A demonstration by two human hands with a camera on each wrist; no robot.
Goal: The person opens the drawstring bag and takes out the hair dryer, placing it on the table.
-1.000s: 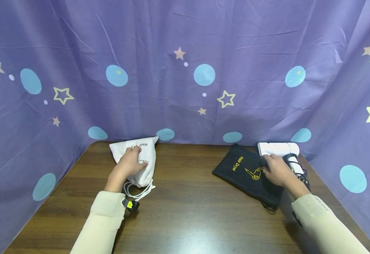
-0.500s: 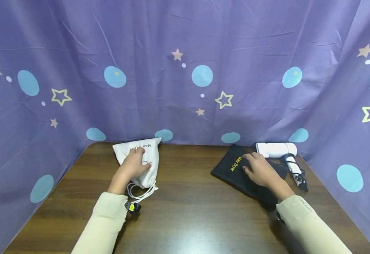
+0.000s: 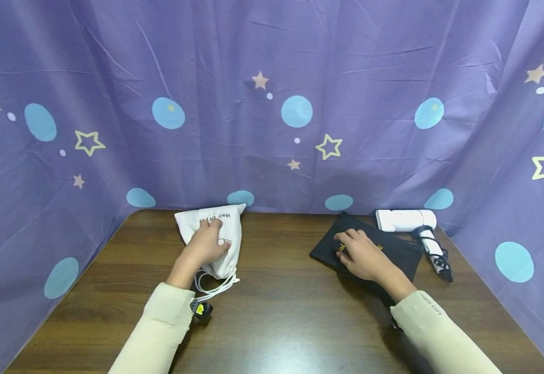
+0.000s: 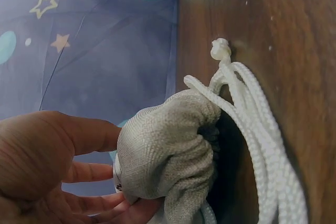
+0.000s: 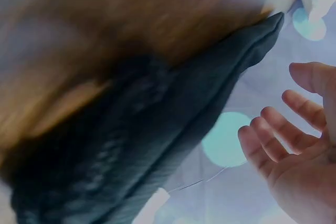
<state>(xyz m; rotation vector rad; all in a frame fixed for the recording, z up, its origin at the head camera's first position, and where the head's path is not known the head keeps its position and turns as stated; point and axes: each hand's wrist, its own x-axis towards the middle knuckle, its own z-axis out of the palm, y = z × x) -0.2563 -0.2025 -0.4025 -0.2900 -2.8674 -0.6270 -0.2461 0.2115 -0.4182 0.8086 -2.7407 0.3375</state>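
A white drawstring bag (image 3: 227,259) printed "Hair Dryer" lies at the back left of the table. My left hand (image 3: 206,244) grips it from above, its thumb on the right side. In the left wrist view the fingers (image 4: 94,171) press against the grey-white cloth of the bag (image 4: 163,145), and its white cord (image 4: 257,119) trails over the wood. Above the flat black bag (image 3: 400,252) with yellow lettering, my right hand (image 3: 365,254) hovers with loosely bent fingers. The right wrist view shows that hand (image 5: 299,145) apart from the black cloth (image 5: 173,114), holding nothing.
A white hair dryer (image 3: 405,221) with a dark cable (image 3: 433,249) round its handle lies at the back right, beside the black bag. The brown wooden table (image 3: 272,291) ends at a purple curtain (image 3: 234,130) behind and at both sides.
My left hand has slid the white bag a little to the right. My right hand has moved left across the black bag, away from the hair dryer. The black bag's right part has shifted slightly.
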